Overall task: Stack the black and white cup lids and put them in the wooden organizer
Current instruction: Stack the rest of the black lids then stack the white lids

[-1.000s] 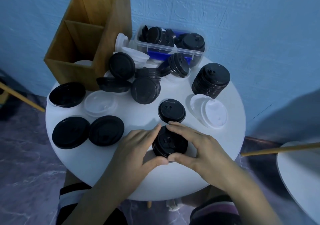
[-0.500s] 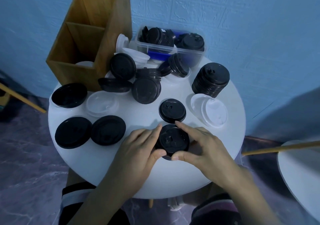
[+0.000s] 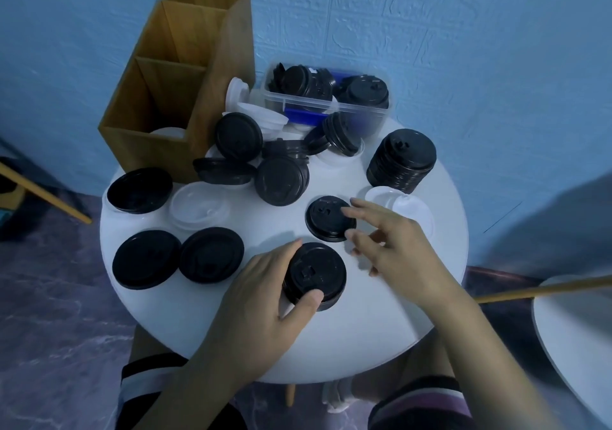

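Just past the left grip (image 3: 261, 300), clamped on the lid stack (image 3: 314, 274), the right grip (image 3: 394, 247) hovers fingers-apart over a loose lid (image 3: 326, 219), so I'd guess pinch-and-stack next.

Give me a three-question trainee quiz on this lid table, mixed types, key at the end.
1. True or false: the left hand grips a short stack of black lids.
2. The right hand is: A) open, reaching at a single black lid; B) clenched in a fist; C) out of view.
3. Name the colour of the visible lid in the front compartment of the wooden organizer.
Key: 1 true; 2 A; 3 white.
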Tool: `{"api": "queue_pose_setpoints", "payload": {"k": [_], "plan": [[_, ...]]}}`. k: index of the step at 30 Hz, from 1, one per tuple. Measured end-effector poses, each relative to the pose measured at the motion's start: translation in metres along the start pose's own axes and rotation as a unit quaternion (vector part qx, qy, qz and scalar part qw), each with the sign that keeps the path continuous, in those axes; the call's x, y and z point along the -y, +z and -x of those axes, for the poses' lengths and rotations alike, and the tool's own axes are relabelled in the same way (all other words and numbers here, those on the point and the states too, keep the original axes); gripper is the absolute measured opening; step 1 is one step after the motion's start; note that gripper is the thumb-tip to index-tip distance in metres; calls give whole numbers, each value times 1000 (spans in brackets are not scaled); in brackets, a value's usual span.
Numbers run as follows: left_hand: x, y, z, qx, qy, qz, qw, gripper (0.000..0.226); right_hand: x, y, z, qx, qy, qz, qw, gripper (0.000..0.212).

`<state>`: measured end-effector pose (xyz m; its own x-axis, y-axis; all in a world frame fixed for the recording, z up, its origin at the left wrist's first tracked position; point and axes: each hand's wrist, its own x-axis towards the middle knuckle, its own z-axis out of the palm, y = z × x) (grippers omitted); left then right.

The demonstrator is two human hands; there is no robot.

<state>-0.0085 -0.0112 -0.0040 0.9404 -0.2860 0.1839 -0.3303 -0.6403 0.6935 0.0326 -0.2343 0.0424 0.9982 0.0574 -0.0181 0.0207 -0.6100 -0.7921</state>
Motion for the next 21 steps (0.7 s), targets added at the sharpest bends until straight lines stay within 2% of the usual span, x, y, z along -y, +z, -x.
{"api": "queue_pose_setpoints", "payload": {"k": [3, 5, 8, 13, 16, 18, 21], "plan": [[-2, -2, 3, -5, -5, 4, 1000, 58, 0, 11, -8, 24, -27, 167, 985, 39], [-1, -3, 7, -8, -6, 7, 1000, 61, -1, 17, -6, 6, -35, 203, 979, 37], [2, -6, 10, -9, -6, 6, 1000, 65, -3, 21, 0, -34, -40, 151, 987, 26], [0, -9, 11, -11, -7, 6, 1000, 60, -5, 25, 0, -44, -26, 112, 992, 29], [-4, -10, 11, 0, -8, -2, 1000, 65, -5, 22, 6, -56, 6, -27, 998, 30], [-3, -9, 10, 3, -1, -22, 1000, 69, 0, 13, 14, -48, 27, -129, 990, 34], [0, -7, 4, 9, -2, -26, 1000, 70, 8, 0, 31, 3, -28, -126, 992, 40]]}}
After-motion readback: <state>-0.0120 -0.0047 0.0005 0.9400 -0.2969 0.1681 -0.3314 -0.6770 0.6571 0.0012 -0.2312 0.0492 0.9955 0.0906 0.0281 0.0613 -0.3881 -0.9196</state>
